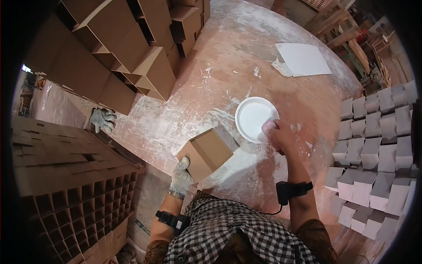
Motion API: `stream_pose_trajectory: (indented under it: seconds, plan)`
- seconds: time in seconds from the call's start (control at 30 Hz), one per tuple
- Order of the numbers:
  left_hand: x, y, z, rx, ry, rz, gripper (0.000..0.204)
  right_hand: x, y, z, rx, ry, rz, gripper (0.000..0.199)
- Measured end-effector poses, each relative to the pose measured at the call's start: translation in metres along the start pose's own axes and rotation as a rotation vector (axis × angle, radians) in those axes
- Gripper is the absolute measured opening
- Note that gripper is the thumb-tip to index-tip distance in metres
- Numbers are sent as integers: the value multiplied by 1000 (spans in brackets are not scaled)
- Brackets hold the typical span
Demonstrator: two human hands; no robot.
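Observation:
My left hand (182, 175), in a pale knitted glove, grips the near left side of a small brown cardboard box (203, 160), its thumb on the outer face. The box sits tilted at an angle above the work table, and its far side shows a recessed opening. To the right stands a round white tub (252, 119) with pale white contents. My bare right hand (279, 137) is at the tub's right rim, fingers closed around a pinkish sponge-like pad (268, 127) that reaches over the rim. The fingers partly hide the pad.
Brown cardboard boxes (145, 70) are stacked at the far left of the table (202, 92). A grey glove (103, 119) lies near them. Gridded cardboard (79, 193) stands at lower left, rows of white-grey boxes (378, 149) at right. A white sheet (303, 59) lies far right.

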State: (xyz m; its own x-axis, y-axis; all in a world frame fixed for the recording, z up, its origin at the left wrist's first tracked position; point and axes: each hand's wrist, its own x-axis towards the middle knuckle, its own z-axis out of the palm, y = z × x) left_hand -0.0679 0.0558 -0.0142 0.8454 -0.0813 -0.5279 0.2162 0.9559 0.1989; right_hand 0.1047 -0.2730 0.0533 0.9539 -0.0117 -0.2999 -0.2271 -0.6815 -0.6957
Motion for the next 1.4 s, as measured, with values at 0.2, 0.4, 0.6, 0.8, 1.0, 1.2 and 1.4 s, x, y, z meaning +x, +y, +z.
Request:
stream_pose_trajectory:
  seconds: [0.2, 0.4, 0.6, 0.8, 1.0, 1.2, 1.4]
  plan:
    - [1, -23, -1, 47, 22, -24, 54, -6, -1, -10, 241, -48, 178, 31]
    - [-6, -27, 5, 16, -55, -73, 56, -47, 4, 5, -344, 57, -173, 31]
    - [-1, -25, -22, -70, -46, -52, 58, -82, 5, 8, 256, -12, -218, 30]
    - [-4, -23, -16, -57, -66, -71, 56, -113, -32, 37, 222, -100, -596, 35]
    - [-1, -24, -16, -28, -70, -95, 49, -118, -67, 61, -9, -114, -459, 34]
    - [-3, -24, 7, 59, -49, -61, 48, -89, -100, 87, -95, -69, -436, 33]
    - [-2, -24, -14, 6, -58, -74, 47, -134, -81, 67, 72, -349, -509, 34]
